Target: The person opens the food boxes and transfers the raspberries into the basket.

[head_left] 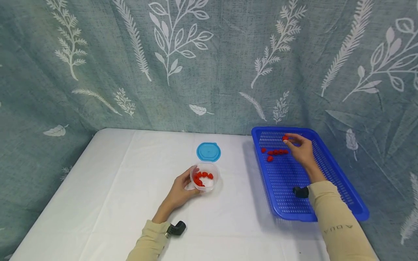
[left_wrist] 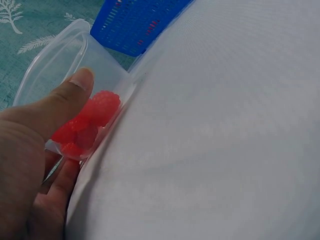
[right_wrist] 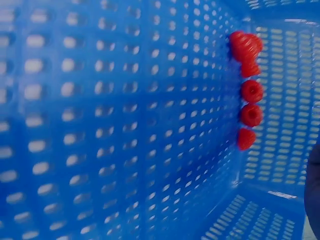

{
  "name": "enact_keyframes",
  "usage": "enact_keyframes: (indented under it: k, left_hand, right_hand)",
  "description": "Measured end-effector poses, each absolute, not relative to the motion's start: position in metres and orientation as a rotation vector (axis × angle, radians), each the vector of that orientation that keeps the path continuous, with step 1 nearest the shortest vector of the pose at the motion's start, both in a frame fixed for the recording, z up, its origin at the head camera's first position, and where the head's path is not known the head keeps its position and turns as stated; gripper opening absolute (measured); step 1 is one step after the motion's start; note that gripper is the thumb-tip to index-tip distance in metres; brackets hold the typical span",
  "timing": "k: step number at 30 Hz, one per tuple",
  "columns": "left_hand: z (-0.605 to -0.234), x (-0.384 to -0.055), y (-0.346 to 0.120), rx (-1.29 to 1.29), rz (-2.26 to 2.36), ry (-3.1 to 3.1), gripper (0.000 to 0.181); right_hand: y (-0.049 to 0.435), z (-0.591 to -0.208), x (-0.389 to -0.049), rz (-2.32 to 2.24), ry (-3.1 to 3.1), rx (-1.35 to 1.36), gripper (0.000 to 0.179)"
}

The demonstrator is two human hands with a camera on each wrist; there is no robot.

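Note:
My left hand [head_left: 181, 188] holds a clear plastic container [head_left: 213, 183] on the white table, its thumb along the outer wall in the left wrist view. Several red raspberries [left_wrist: 106, 107] lie inside the container. Over the far part of a blue perforated basket [head_left: 284, 206], my right hand [head_left: 302, 150] pinches one raspberry [head_left: 285, 137] between thumb and fingertips. More raspberries [right_wrist: 251, 91] rest on the basket's floor, most of them in a row. The right wrist view shows only a dark sliver at its right edge, so the pinch is hidden there.
A round blue lid [head_left: 208, 152] lies on the white-covered table [head_left: 130, 188] just beyond the container. Green leaf-patterned cloth [head_left: 222, 72] hangs behind the table and along its sides. The basket's raised rim surrounds the right hand's area.

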State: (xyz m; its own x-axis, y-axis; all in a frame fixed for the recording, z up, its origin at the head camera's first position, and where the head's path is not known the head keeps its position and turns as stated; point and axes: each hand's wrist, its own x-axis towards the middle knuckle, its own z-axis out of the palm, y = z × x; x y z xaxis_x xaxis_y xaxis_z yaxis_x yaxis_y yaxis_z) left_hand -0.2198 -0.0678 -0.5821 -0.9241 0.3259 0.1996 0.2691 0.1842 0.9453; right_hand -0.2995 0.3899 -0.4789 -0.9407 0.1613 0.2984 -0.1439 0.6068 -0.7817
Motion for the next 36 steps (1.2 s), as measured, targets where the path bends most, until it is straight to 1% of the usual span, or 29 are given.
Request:
enact_keyframes:
  k: [6, 14, 22, 28, 36]
  left_hand:
    - [-0.58, -0.218, -0.067, 0.592, 1.9, 2.37, 0.086]
    - [-0.578, -0.218, -0.067, 0.581, 1.888, 2.377, 0.086]
    - [-0.578, -0.219, -0.067, 0.585, 1.872, 2.396, 0.085]
    - [-0.578, -0.218, -0.068, 0.587, 1.873, 2.4, 0.084]
    - [-0.578, -0.22, -0.068, 0.601, 1.884, 2.386, 0.086]
  right_hand:
    - [0.401, -0.495, -0.305, 1.235, -2.788, 0.13, 0.04]
    - [0.405, -0.503, -0.304, 1.283, -2.937, 0.134, 0.042]
    - [0.411, -0.512, -0.308, 1.191, -2.997, 0.174, 0.039]
    - [0.408, -0.51, -0.307, 1.102, -3.006, 0.209, 0.034]
    - [0.407, -0.509, -0.305, 1.012, -3.036, 0.222, 0.032]
